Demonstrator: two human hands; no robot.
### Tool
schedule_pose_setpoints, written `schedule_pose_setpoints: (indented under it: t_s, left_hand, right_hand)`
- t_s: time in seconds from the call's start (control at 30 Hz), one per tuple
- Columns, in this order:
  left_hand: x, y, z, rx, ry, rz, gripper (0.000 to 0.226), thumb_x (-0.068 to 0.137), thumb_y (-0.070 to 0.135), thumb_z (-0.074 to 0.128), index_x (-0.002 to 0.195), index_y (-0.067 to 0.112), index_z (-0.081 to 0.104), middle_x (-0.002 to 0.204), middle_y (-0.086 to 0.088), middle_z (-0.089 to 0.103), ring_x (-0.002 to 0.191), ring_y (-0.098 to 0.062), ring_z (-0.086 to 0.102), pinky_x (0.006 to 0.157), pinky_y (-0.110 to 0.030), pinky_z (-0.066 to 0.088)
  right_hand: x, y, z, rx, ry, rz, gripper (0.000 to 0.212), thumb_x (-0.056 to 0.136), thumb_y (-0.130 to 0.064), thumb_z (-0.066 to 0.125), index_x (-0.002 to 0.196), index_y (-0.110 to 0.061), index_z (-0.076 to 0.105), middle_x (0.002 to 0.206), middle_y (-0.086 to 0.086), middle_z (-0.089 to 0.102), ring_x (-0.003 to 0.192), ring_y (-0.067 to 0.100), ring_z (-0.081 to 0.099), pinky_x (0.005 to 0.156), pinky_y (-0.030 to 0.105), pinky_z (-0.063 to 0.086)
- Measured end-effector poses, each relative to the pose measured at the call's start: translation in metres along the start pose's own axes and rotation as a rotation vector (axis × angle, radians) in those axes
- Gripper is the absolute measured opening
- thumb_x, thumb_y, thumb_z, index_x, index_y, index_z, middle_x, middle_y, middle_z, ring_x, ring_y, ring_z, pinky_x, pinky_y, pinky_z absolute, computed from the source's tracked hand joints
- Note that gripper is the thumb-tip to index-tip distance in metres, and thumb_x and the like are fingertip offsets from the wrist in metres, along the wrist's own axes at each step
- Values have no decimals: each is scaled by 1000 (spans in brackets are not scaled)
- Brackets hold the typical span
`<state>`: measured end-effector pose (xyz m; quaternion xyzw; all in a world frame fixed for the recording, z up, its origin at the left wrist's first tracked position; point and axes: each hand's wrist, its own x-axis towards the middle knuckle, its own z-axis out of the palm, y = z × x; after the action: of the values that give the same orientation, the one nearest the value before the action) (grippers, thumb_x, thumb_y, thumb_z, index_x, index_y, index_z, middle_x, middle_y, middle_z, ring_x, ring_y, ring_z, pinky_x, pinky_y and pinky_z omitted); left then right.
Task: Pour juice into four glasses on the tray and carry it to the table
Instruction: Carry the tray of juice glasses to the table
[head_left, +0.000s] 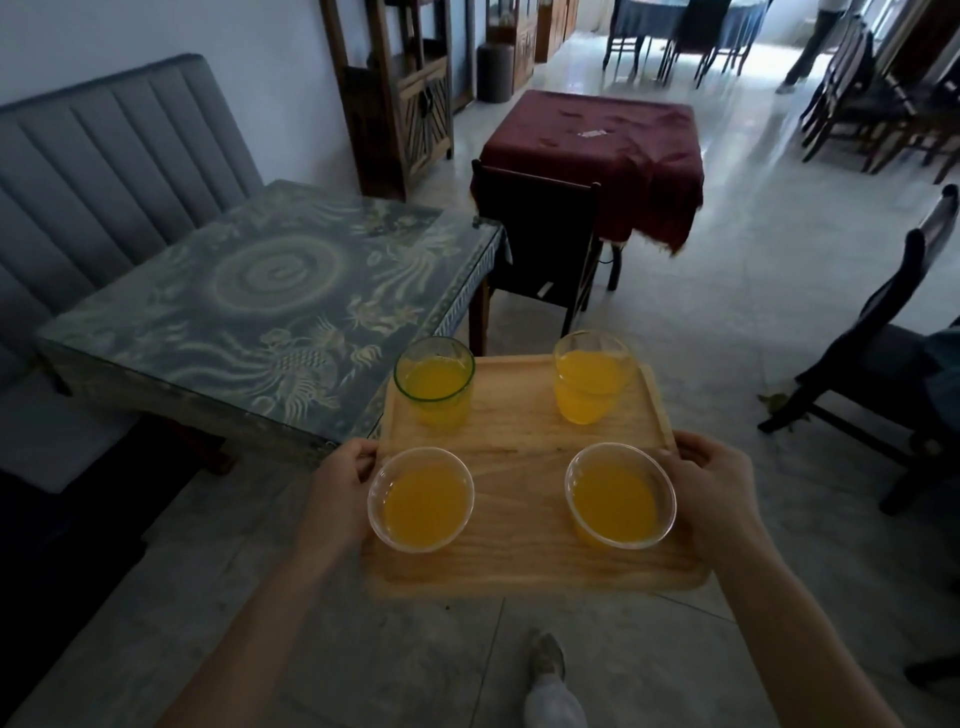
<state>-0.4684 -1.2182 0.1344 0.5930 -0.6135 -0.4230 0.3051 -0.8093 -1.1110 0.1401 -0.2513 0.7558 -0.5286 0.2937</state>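
Note:
A wooden tray (519, 447) is held in the air over the tiled floor, level. My left hand (340, 493) grips its left edge and my right hand (714, 488) grips its right edge. On the tray stand several clear glasses of orange juice: a green-rimmed one (435, 382) far left, one far right (592, 376), one near left (422, 500), one near right (619, 496). The tray's far left corner overlaps the corner of a table (249, 291) with a dark green patterned glass top, which lies to the left ahead.
A grey padded bench (93, 171) runs behind the green table. A dark chair (540, 244) and a table with a red cloth (597, 140) stand ahead. Another chair (878, 374) is at the right. A person (815, 41) stands far off. My foot (548, 670) shows below.

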Motion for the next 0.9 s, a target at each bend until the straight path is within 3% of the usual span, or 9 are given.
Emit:
schedule_pose_setpoints:
  t_s: [0.23, 0.43, 0.53, 0.6, 0.77, 0.9]
  left_hand:
    - [63, 37, 43, 14, 40, -21, 18, 93, 13, 72, 111, 11, 67, 102, -2, 75, 94, -18, 72, 82, -43, 60]
    - [116, 63, 74, 29, 94, -49, 12, 96, 14, 67, 107, 15, 64, 106, -4, 73, 97, -21, 69, 78, -34, 55]
    - [138, 73, 84, 40, 120, -61, 19, 95, 16, 69, 113, 8, 66, 107, -6, 74, 99, -22, 69, 83, -40, 56]
    - [153, 78, 91, 34, 146, -79, 20, 95, 19, 69, 112, 11, 66, 105, -2, 74, 95, -18, 69, 79, -37, 56]
    - [196, 83, 101, -18, 175, -112, 19, 95, 15, 69, 112, 8, 66, 104, -6, 75, 95, -23, 71, 84, -47, 59]
    - [235, 77, 103, -46, 196, -121, 10, 93, 18, 72, 101, 20, 66, 96, 2, 75, 89, -18, 72, 73, -36, 57]
  right_hand:
    - [99, -22, 1, -17, -47, -21, 27, 87, -7, 72, 113, -15, 73, 84, -11, 72, 74, 10, 71, 63, 29, 56]
    - [183, -45, 8, -47, -113, -39, 28, 87, -11, 73, 115, -17, 73, 90, -7, 74, 77, 14, 73, 68, 35, 61]
    - [218, -55, 16, -41, -138, -35, 26, 89, -13, 71, 114, -22, 72, 93, -6, 74, 79, 15, 73, 69, 37, 62]
    - [240, -61, 22, -44, -148, -28, 25, 90, -14, 70, 113, -25, 71, 95, -5, 74, 79, 15, 73, 68, 37, 61]
    - [288, -71, 46, -69, -169, -17, 29, 89, -12, 70, 117, -18, 71, 98, -3, 74, 85, 18, 72, 76, 42, 62]
    - [326, -81, 72, -97, -182, -20, 26, 89, -17, 71, 114, -25, 71, 94, -12, 70, 84, 13, 70, 71, 38, 60]
